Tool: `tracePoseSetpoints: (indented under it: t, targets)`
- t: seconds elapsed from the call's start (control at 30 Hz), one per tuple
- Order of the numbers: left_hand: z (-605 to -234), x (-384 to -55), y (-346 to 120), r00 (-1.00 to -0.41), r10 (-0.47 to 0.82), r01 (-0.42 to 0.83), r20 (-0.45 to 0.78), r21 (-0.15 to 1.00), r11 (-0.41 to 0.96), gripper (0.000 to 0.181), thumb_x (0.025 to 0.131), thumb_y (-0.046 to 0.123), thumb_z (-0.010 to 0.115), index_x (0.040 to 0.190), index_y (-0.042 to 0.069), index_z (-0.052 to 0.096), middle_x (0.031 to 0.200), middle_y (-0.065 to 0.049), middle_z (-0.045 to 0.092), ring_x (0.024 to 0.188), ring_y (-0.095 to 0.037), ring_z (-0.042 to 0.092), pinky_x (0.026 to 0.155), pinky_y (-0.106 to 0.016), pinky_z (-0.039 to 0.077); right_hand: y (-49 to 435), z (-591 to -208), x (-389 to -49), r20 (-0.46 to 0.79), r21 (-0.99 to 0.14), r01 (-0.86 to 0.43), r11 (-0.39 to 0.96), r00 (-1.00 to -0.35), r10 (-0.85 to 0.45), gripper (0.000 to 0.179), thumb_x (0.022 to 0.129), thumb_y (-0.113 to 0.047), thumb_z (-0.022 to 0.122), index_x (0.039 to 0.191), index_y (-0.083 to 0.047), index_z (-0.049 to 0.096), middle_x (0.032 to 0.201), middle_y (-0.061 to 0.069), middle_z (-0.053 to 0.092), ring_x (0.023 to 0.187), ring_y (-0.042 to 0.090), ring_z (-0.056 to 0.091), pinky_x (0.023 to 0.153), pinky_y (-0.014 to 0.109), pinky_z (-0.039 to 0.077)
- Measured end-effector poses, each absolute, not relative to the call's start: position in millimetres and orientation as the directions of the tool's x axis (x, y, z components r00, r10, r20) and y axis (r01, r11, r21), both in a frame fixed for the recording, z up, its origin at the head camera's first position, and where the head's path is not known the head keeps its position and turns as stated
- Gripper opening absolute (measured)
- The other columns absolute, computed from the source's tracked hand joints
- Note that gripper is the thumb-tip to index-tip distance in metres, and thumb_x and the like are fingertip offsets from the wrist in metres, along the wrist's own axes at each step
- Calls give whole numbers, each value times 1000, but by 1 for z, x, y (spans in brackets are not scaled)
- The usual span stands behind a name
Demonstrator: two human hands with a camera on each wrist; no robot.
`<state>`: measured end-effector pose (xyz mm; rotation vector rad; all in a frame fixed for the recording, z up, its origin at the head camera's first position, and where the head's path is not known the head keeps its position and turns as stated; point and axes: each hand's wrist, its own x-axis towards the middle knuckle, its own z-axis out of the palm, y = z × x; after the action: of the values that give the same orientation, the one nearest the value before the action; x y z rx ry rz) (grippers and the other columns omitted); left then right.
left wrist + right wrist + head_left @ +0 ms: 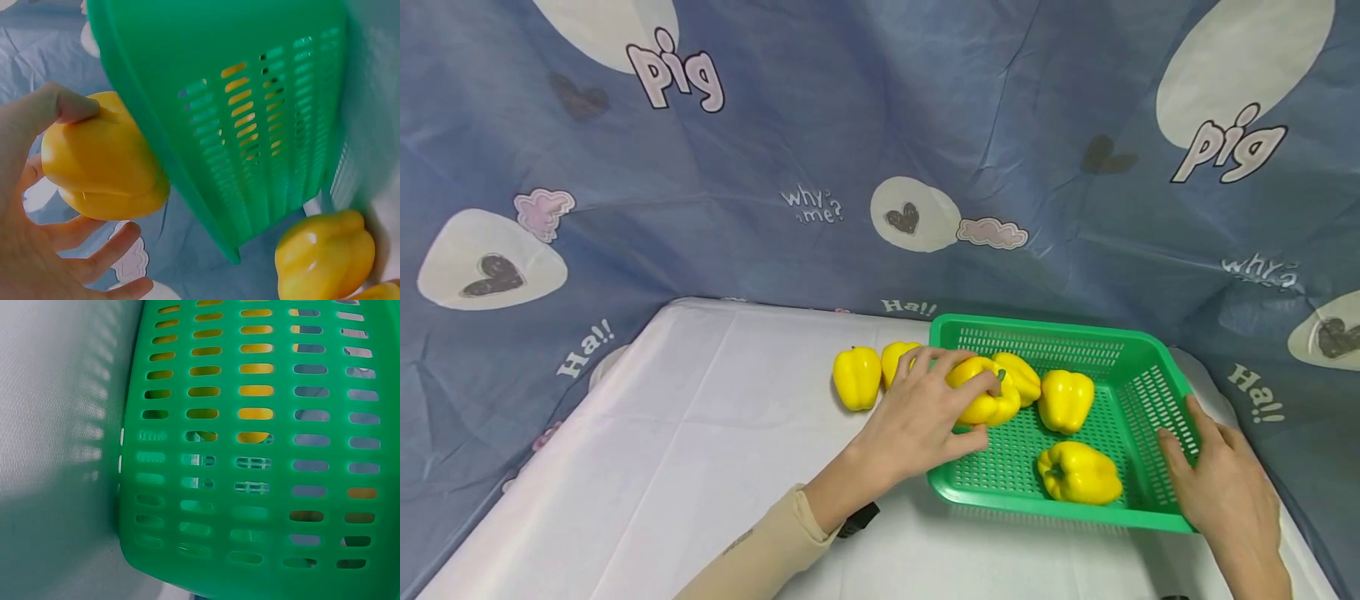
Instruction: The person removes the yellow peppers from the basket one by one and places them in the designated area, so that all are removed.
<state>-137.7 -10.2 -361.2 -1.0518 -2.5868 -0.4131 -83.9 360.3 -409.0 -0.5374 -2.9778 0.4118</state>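
My left hand [925, 408] grips a yellow bell pepper [988, 400] over the left rim of a green plastic basket [1022, 508]. In the left wrist view that bell pepper [106, 162] sits between thumb and fingers, beside the basket wall [187, 156]. Inside the basket lie three other yellow bell peppers: one behind the held one [1018, 379], one near the middle [1066, 402] and one at the front [1081, 475]. My right hand [1228, 483] holds the basket's right rim, thumb inside and fingers outside. Only the slotted wall [225, 506] fills most of the right wrist view.
Left of the basket, two yellow bell peppers stand on the white-covered table [700, 433]: one whole in view [857, 378], one partly behind my left hand [895, 358]. A blue printed cloth [820, 125] hangs behind the table. A black object [857, 520] shows beneath my left wrist.
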Motion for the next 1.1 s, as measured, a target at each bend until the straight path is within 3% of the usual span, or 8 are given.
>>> tracePoseSetpoints:
  t: [0.3,0.53,0.77,0.93,1.1]
  targets:
    - [-355,-148,-30,-679,563,704,471,199,682,34,91,36,79,120,28,63,140,-8,70,126,-36,63,112,-59,48,361,-410,-84,34,-283,326,902,-937,349,75,113,-48,45,172,-10,17,149,48,40,122,69,50,89,78,46]
    - [-353,-156,-53,-687,519,668,509,160,727,33,88,41,81,114,29,64,138,-5,72,128,-37,61,110,-62,46,362,-410,-84,36,-285,323,903,-937,346,75,113,-48,45,172,-10,18,150,47,40,122,69,50,88,78,46]
    - [-354,-162,-79,-743,454,598,492,184,780,38,88,42,83,113,22,62,132,-9,73,114,-38,61,109,-62,47,363,-409,-84,7,-281,322,904,-941,338,77,113,-51,44,172,-9,16,150,49,38,117,70,52,84,75,47]
    - [-350,-165,-97,-796,419,542,437,206,815,43,87,45,85,113,21,61,126,-10,76,113,-39,60,103,-56,45,362,-409,-84,-1,-283,330,901,-939,344,77,113,-51,43,172,-10,15,151,49,37,118,70,51,85,76,47]
    - [-347,-169,-115,-852,383,478,357,233,847,45,89,48,85,115,22,59,130,-12,75,111,-40,59,97,-53,43,363,-409,-84,5,-280,332,901,-938,347,77,113,-51,45,172,-10,16,150,49,38,118,70,51,84,76,47]
